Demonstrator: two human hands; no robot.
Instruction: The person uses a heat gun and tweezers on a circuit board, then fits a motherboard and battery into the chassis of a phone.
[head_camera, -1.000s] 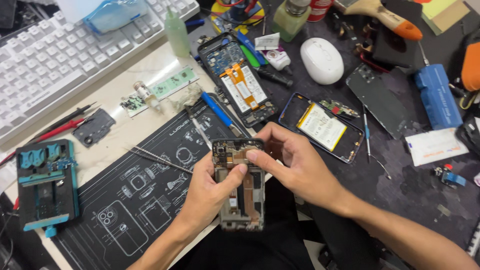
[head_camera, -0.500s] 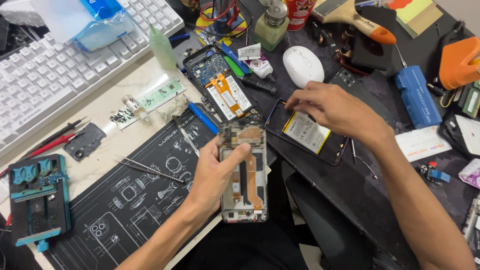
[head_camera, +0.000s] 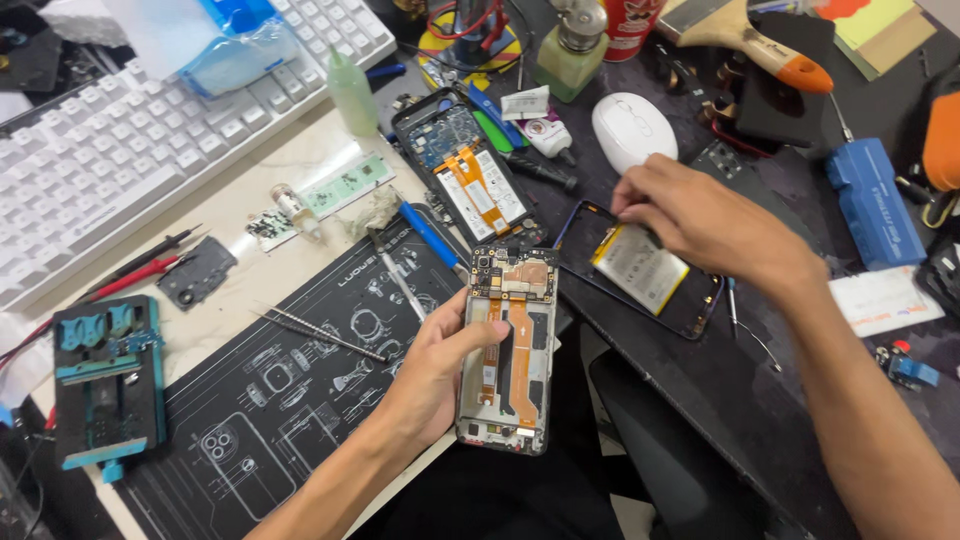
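Note:
My left hand (head_camera: 432, 375) grips an opened phone (head_camera: 508, 350) by its left edge, held over the front of the desk with its circuit board and orange flex cable facing up. My right hand (head_camera: 700, 218) hovers over a second phone frame with a battery (head_camera: 640, 268) lying on the dark mat, fingers curled near its top edge. Whether the fingers pinch anything is hidden. A third opened phone (head_camera: 465, 172) with orange cables lies further back.
A black repair mat with white outlines (head_camera: 290, 380) lies at left, tweezers (head_camera: 320, 335) on it. A white keyboard (head_camera: 120, 150), a white mouse (head_camera: 632, 130), a blue screwdriver (head_camera: 430, 235), a blue holder jig (head_camera: 108, 380), bottles and a brush crowd the back.
My right hand left the held phone and moved right and back to the phone frame with the battery. The left hand keeps hold of the opened phone alone.

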